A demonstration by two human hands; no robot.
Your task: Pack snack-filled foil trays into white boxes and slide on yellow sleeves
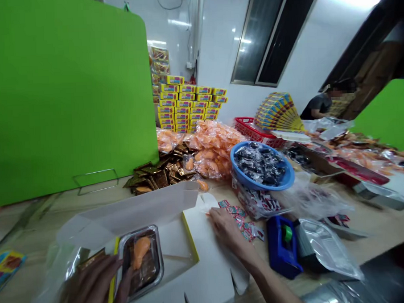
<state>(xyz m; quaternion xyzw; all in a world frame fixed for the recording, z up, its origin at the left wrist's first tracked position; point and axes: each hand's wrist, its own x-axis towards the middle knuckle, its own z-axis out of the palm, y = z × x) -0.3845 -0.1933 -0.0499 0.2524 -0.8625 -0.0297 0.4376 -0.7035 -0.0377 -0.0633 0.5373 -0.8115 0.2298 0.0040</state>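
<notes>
left hand (90,288) was half-curled at foil tray (153,265) rim, grip unclear | right hand (227,231) lay open, flat, pinning white carton flap (201,236) down

Left hand (90,288) cut off by the bottom edge, wrist and arm out of frame. Under its fingers, part of a dark plastic tray (149,274) hidden. Just past the right hand (227,231), red-and-white sachets (240,221) with print too small to read. Far ahead of both hands, yellow cartons (186,103) with labels too small to make out, and a co-worker's head (340,92) blurred. Out to the left of the left hand, a printed packet (6,267) cut off by the picture's edge.
</notes>
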